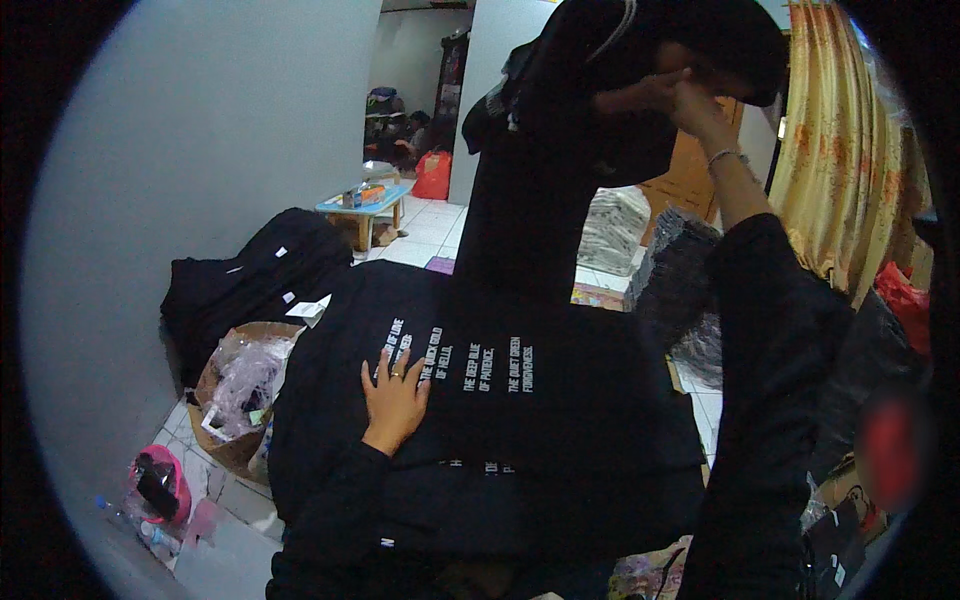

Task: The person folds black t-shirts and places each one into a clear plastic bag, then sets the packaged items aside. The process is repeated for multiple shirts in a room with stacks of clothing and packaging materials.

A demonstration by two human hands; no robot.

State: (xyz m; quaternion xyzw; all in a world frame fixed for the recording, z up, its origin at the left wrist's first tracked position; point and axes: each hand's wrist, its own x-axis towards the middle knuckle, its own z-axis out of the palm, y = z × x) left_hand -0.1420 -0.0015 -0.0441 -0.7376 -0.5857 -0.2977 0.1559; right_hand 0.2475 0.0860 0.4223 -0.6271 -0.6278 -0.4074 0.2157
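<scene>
My left hand (397, 405), a ring on one finger, lies flat with its fingers spread on a black shirt (600, 400). The shirt is spread out in front of me and has several blocks of white lettering. High at the upper right, my right hand (695, 105) is closed on raised black cloth (560, 120). Its fingers are partly in shadow among the folds. From there the black cloth hangs down to the far edge of the spread shirt; whether the two are one piece cannot be made out.
At left are a pile of black garments (250, 265), a carton of clear plastic wrappers (245, 385) and a pink basin (165, 485). Farther off stand a low table (370, 203), a red bag (432, 176) and plastic-wrapped stacks (612, 230). A yellow curtain (835, 150) hangs at right.
</scene>
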